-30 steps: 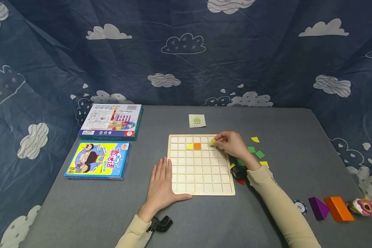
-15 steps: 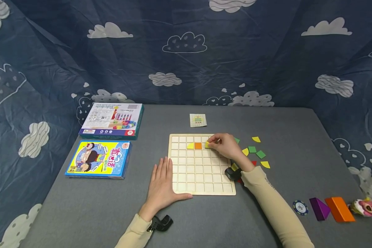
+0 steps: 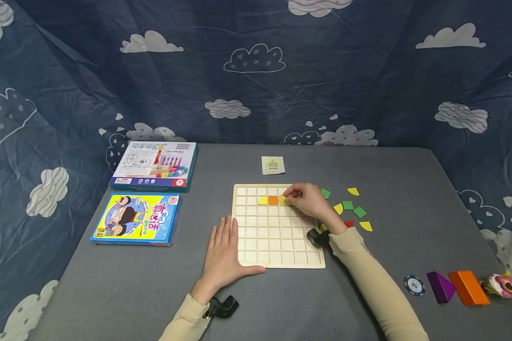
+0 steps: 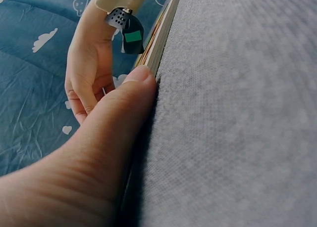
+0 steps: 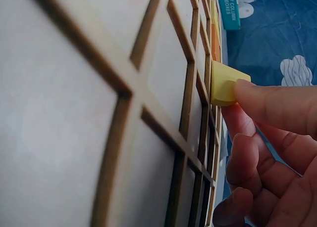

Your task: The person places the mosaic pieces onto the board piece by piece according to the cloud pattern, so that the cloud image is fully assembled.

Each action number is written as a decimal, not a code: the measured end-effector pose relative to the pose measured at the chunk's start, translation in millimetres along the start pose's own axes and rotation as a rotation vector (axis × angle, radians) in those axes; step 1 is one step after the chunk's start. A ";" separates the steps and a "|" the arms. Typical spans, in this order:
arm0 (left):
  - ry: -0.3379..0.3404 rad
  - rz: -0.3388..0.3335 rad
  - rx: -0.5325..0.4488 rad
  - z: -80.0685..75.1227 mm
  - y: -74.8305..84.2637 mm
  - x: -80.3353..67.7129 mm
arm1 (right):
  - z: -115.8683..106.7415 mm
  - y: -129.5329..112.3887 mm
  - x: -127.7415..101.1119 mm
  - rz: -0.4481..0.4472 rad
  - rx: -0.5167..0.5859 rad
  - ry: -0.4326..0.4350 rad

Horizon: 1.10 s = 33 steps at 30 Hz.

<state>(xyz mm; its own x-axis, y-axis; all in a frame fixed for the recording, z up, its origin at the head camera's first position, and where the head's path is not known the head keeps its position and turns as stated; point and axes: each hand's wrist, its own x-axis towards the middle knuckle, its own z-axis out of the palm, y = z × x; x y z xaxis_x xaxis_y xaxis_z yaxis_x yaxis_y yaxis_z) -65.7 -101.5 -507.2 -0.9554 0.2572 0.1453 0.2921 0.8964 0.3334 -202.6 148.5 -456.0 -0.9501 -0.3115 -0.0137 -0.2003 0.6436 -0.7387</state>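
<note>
Right hand (image 3: pixel 309 201) fingers pinching yellow piece (image 5: pixel 222 83), moved leftward beside orange tile (image 3: pixel 273 200); left hand (image 3: pixel 222 253) unmoved, flat.

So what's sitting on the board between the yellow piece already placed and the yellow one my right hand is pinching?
One orange square fills the cell between the placed yellow piece and the pinched yellow piece, seen in the head view.

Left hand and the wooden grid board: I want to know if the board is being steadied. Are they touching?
Touching. In the left wrist view the thumb of the left hand presses against the edge of the wooden board; no gap shows.
</note>
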 end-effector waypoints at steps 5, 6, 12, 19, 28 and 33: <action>0.003 0.002 0.002 -0.3 0.6 -0.1 | 0.3 -1.2 0.4 0.008 0.001 -0.016; 0.002 0.001 0.003 -0.5 0.7 0.0 | 0.4 -1.4 0.8 0.007 -0.002 -0.016; -0.021 -0.007 0.009 -1.7 1.0 1.0 | 0.4 -0.9 2.6 0.035 -0.035 0.000; -0.027 -0.010 0.010 -0.5 -0.6 1.4 | 1.0 0.4 3.1 0.065 -0.054 -0.002; -0.016 -0.003 0.004 -0.3 -0.8 0.6 | 5.7 0.6 5.3 0.124 -0.135 0.024; -0.023 -0.011 -0.004 -0.3 -0.1 0.6 | 4.8 -2.1 4.4 0.138 -0.159 0.034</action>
<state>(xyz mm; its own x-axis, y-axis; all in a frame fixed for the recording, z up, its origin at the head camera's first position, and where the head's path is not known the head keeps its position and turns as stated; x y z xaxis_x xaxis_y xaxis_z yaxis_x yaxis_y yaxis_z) -66.3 -101.5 -506.8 -0.9592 0.2560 0.1202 0.2820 0.8977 0.3386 -205.2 142.4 -457.7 -0.9781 -0.1909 -0.0831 -0.1002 0.7814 -0.6160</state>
